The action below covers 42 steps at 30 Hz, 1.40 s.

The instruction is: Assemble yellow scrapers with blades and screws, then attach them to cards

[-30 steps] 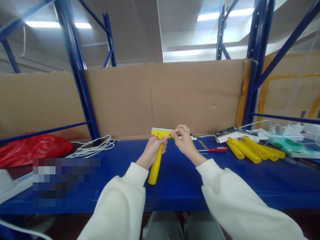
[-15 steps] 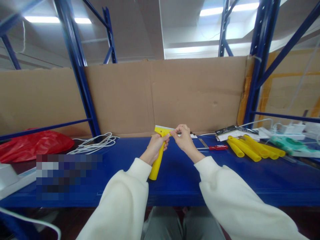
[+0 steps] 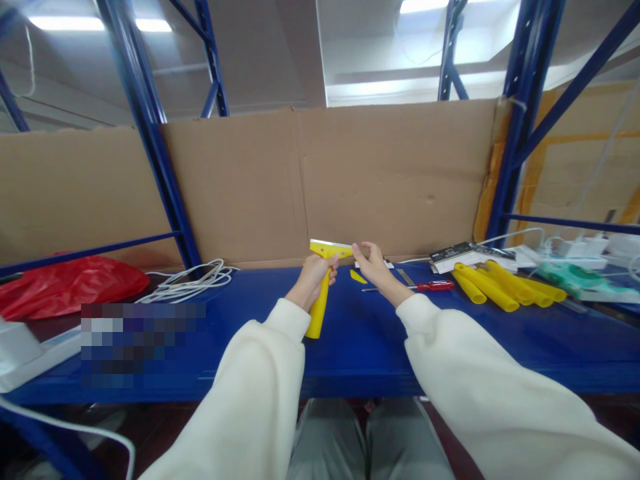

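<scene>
A yellow scraper (image 3: 317,312) with a flat pale blade (image 3: 330,244) along its T-shaped head is held upright in front of me. My left hand (image 3: 316,275) is closed round its neck, just under the head, and the handle points down toward the table. At the head's right end, the thumb and fingers of my right hand (image 3: 373,265) are closed on the blade's tip; the exact contact is partly hidden. On the table between my hands lies a small yellow piece (image 3: 357,276). A screwdriver with a red handle (image 3: 436,285) rests beside my right wrist.
Several yellow handles (image 3: 493,290) lie at the right, near a black-and-white packet (image 3: 463,255) and a green plastic bag (image 3: 580,277). At the left are a coiled white cable (image 3: 193,283), a red bag (image 3: 75,283) and a power strip (image 3: 45,357). Cardboard (image 3: 320,180) stands behind the blue table (image 3: 360,347).
The scraper has risen slightly in view, with its head turned a little. My right hand's fingers have opened somewhat at the blade's end, and the small yellow piece now shows.
</scene>
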Available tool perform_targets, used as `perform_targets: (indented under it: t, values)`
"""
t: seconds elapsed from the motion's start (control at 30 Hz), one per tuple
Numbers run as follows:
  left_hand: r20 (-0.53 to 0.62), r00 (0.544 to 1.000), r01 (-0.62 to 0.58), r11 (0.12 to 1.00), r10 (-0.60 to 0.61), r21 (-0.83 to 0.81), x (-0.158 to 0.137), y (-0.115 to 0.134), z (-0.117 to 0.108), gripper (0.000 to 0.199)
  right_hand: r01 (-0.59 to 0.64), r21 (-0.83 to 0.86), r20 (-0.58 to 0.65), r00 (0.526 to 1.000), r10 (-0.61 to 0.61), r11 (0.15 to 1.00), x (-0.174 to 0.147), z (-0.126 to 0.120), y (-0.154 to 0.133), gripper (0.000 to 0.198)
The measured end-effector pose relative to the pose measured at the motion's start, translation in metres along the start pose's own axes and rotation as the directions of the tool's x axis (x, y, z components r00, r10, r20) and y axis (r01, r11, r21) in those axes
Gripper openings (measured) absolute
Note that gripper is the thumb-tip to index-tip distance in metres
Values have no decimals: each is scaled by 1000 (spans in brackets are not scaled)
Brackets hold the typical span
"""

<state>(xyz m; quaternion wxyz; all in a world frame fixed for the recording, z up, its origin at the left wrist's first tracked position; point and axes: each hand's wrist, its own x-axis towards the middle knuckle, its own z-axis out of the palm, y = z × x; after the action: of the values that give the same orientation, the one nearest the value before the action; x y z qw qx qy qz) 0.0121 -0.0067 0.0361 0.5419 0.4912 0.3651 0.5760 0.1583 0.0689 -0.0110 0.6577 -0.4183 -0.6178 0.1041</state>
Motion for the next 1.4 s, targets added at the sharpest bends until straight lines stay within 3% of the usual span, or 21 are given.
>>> perform_targets:
  t: [0.1, 0.17, 0.23, 0.37, 0.47, 0.63, 0.73, 0.8, 0.9, 1.07, 1.23, 1.4]
  values:
    - [-50, 995, 78, 991, -84, -110, 11, -5, -6, 21, -22, -66, -12, 1000, 22, 998, 13, -33, 11, 48]
    - [-106, 983, 132, 980, -149, -149, 17, -11, -13, 21, 21, -245, 33, 999, -13, 969, 18, -65, 19, 34]
    - [-162, 974, 134, 978, -160, -158, 21, -16, -19, 21, 83, -463, 122, 992, -29, 882, 20, -98, 28, 18]
    - [-252, 963, 83, 995, -95, -58, 26, -26, -30, 23, 109, -719, 329, 923, 198, 687, 18, -151, 45, 8]
    - [-272, 956, 121, 993, -113, 14, 28, -33, -34, 24, 98, -799, 371, 856, 359, 594, 17, -168, 60, 13]
    - [-200, 969, 166, 981, -142, 106, 28, -42, -40, 27, 254, -784, 466, 844, 266, 567, 17, -169, 77, 17]
    - [-176, 970, 196, 968, -169, 154, 28, -45, -41, 26, 264, -773, 489, 827, 277, 576, 14, -164, 70, 14]
    - [-153, 970, 216, 959, -189, 185, 27, -46, -42, 26, 228, -746, 509, 801, 315, 626, 11, -160, 59, 10]
    - [-120, 971, 231, 943, -207, 242, 25, -46, -41, 26, 187, -600, 610, 735, 295, 778, 7, -152, 41, 8]
    - [-115, 972, 230, 929, -205, 291, 20, -42, -38, 26, 142, -422, 618, 768, 169, 895, 1, -141, 22, 10]
    - [-155, 966, 248, 914, -208, 322, 16, -38, -33, 27, 180, -433, 600, 789, 133, 883, -1, -138, 17, 8]
    - [-168, 961, 267, 893, -220, 363, 14, -35, -30, 23, 223, -425, 626, 773, 106, 877, 0, -136, 21, 10]
